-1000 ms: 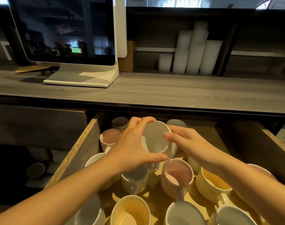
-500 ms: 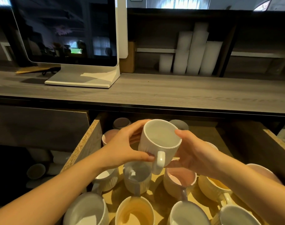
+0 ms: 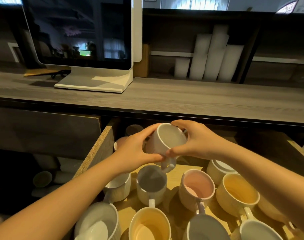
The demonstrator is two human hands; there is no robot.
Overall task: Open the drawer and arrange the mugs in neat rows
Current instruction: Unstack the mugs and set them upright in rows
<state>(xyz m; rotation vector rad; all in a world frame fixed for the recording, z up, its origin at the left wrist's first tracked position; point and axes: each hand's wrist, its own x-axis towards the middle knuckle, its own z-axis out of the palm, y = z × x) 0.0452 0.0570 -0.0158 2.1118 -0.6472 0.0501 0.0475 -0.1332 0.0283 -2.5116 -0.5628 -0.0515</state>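
left hand (image 3: 134,152), right hand (image 3: 199,144), grips curled round tilted white mug (image 3: 170,139) above drawer (image 3: 99,149)

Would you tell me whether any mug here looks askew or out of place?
Only the white mug: the left hand and right hand hold it tilted above the drawer. Other mugs look upright; nothing spilled.

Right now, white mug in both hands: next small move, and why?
Probably level the white mug and lower it onto the bare drawer floor behind the pink mug. The left hand and right hand hold it tilted in mid-air; that spot looks free.
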